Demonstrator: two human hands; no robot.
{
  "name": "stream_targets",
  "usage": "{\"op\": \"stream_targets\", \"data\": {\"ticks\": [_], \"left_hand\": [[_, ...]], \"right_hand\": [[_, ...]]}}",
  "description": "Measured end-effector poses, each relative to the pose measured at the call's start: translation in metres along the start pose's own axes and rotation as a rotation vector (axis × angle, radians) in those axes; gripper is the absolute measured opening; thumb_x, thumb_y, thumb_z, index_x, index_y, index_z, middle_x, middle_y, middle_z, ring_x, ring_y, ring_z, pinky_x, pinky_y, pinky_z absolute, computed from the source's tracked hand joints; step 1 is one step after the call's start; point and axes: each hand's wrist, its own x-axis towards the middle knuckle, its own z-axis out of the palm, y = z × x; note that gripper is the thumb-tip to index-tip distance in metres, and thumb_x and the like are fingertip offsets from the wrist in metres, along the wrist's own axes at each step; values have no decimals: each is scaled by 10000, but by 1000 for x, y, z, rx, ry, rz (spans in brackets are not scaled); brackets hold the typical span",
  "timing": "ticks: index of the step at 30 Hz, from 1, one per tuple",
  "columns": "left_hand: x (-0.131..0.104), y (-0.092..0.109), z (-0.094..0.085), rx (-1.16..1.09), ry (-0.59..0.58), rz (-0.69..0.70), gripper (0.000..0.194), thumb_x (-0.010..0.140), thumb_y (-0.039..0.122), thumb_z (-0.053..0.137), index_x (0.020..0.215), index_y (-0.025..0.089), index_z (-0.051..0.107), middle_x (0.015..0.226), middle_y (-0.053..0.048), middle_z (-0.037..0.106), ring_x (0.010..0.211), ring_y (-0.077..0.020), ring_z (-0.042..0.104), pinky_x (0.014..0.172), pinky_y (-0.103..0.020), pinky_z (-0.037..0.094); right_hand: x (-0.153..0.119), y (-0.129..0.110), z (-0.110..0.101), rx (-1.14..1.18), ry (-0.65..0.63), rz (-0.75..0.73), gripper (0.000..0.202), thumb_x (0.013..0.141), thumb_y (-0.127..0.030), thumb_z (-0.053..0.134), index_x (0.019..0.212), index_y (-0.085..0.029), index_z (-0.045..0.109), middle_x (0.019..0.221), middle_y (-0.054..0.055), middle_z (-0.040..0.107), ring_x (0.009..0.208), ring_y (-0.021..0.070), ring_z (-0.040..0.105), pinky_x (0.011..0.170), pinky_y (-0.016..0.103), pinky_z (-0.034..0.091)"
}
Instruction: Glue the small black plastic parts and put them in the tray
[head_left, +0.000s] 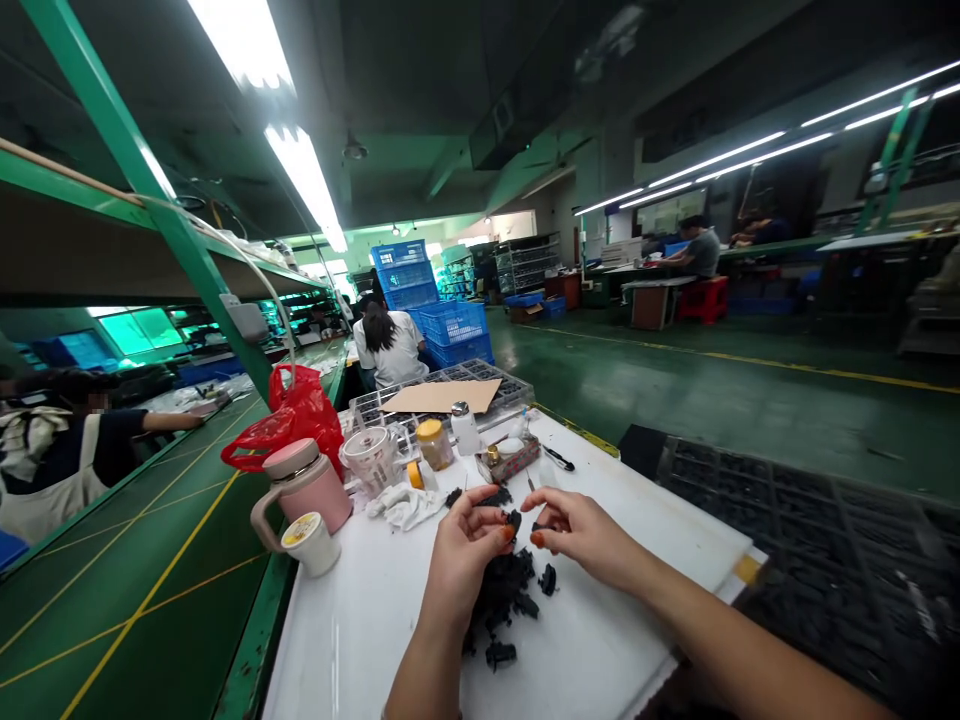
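Observation:
My left hand [466, 545] is closed, pinching a small black plastic part [514, 522] between thumb and fingertips. Just to its right, my right hand [581, 530] is also closed, its thumb and fingers bent around a small dark piece [539, 527] that is mostly hidden. The two hands are close together but apart. Below them on the white tabletop [375, 640] lies a loose heap of similar black plastic parts [506, 585]. One single black part [501, 655] rests nearer to me, and a few more lie behind my left hand.
A pink mug [319, 490], a white tub [311, 545], a crumpled white cloth [405, 507], a yellow-lidded jar [434, 444] and a pump bottle [465, 430] stand at the back left. Behind them, cardboard [442, 396] covers a divided tray. A red bag [300, 415] sits on the green bench.

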Motion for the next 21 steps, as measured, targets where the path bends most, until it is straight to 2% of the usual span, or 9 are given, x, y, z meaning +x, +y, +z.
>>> {"op": "stream_targets", "data": {"ticks": [3, 6, 9, 12, 15, 18, 21], "left_hand": [[0, -2, 5, 16, -43, 5, 681, 599, 238, 847, 1174, 157, 492, 772, -15, 620, 640, -120, 577, 627, -248, 505], [0, -3, 9, 40, -72, -3, 734, 601, 215, 841, 1221, 172, 452, 730, -5, 624, 616, -123, 578, 614, -242, 492], [0, -5, 14, 69, -101, -37, 781, 578, 220, 853, 1241, 179, 443, 724, -9, 639, 623, -133, 596, 622, -241, 496], [-4, -7, 17, 122, -108, -56, 803, 574, 261, 860, 1256, 177, 444, 733, -14, 655, 642, -139, 616, 631, -231, 506], [-7, -7, 17, 218, -92, -61, 829, 581, 312, 863, 1288, 191, 447, 759, -21, 676, 695, -158, 646, 646, -226, 529], [-3, -11, 17, 279, -33, -115, 939, 484, 342, 902, 1308, 246, 463, 763, -3, 692, 740, -188, 669, 670, -248, 573], [-1, -14, 24, 365, -23, -123, 900, 426, 412, 901, 1241, 370, 522, 731, 60, 699, 781, -204, 670, 694, -274, 591]], "right_hand": [[-7, 1, 2, 39, 16, -32, 290, 763, -216, 616, 1050, -177, 635, 682, -24, 619, 565, 107, 543, 554, 222, 397], [-12, 3, 2, 11, 32, -80, 154, 788, -200, 582, 878, -172, 704, 658, -5, 627, 565, 114, 535, 542, 224, 393], [-17, 4, 2, -59, 76, -119, 172, 770, -133, 564, 794, -174, 729, 624, -9, 622, 567, 111, 521, 535, 216, 371], [-24, 5, -1, -114, 136, -120, 149, 752, -124, 604, 811, -167, 734, 598, -25, 608, 559, 97, 511, 545, 201, 362], [-30, 8, -7, -101, 110, -143, 195, 742, -183, 694, 934, -168, 725, 640, -33, 624, 578, 86, 535, 578, 179, 393], [-37, 14, -14, -84, 79, -160, 251, 747, -261, 738, 980, -171, 712, 696, -26, 650, 650, 90, 586, 654, 169, 432], [-46, 20, -15, -121, 96, -146, 228, 761, -280, 742, 958, -172, 705, 730, -20, 664, 720, 100, 614, 697, 164, 439]]}}
